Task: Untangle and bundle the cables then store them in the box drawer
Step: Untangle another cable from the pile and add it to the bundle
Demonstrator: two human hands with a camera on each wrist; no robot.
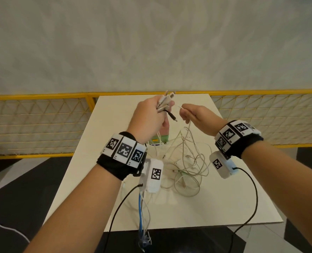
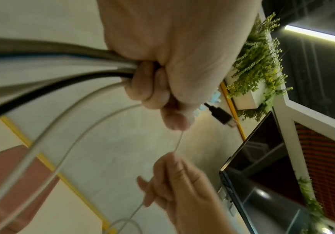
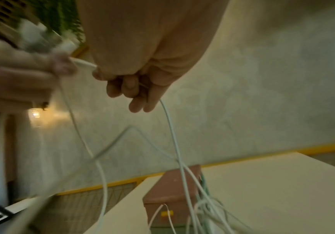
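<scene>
My left hand [image 1: 149, 117] is raised over the table and grips a bunch of cable ends [image 1: 165, 103], white plugs and one black jack sticking out past the fingers. In the left wrist view its fingers [image 2: 148, 85] curl round grey, black and white cords. My right hand [image 1: 193, 116] is close beside it and pinches the end of a thin white cable [image 3: 170, 126] that runs down to the tangle of pale cables [image 1: 186, 167] on the table. The pink box with a green drawer [image 1: 159, 138] stands under my left hand, mostly hidden.
The white table [image 1: 224, 198] ends at a yellow mesh fence [image 1: 42, 125] at the back. A blue cable and grey cords [image 1: 141, 216] hang off the table's near edge. Black camera leads trail from both wrists. Dark floor lies on both sides.
</scene>
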